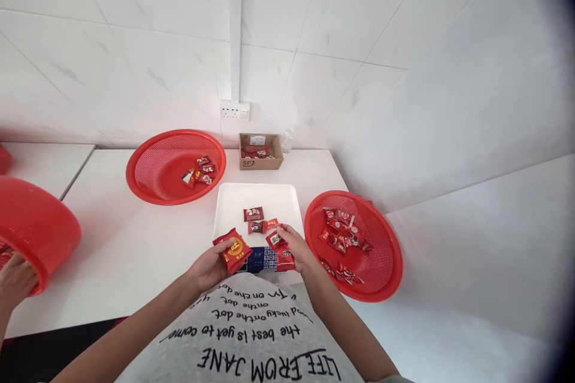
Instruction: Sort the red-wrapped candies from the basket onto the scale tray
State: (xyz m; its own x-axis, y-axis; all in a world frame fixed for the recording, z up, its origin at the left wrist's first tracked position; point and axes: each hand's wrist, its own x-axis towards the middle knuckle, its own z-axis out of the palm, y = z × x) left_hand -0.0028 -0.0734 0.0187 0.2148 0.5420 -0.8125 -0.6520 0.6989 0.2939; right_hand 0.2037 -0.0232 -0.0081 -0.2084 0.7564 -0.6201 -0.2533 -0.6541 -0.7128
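Observation:
My left hand (209, 266) is closed around a red snack packet with a yellow circle (234, 250), held over the near left corner of a white tray (233, 198). My right hand (294, 246) pinches a small red wrapped candy (274, 239) above the tray's near edge. Three small red candy packets (258, 219) lie in the middle of the tray. A blue patterned packet (263, 259) and another red packet (285, 260) rest at the near rim, between my hands.
A red mesh basket (153, 170) at back left holds a few candies. Another red basket (381, 263) at right holds several. A cardboard box (261, 151) and a clear bottle (286, 140) stand by the wall. Another person's hand (15, 280) holds a red basket (38, 227) at far left.

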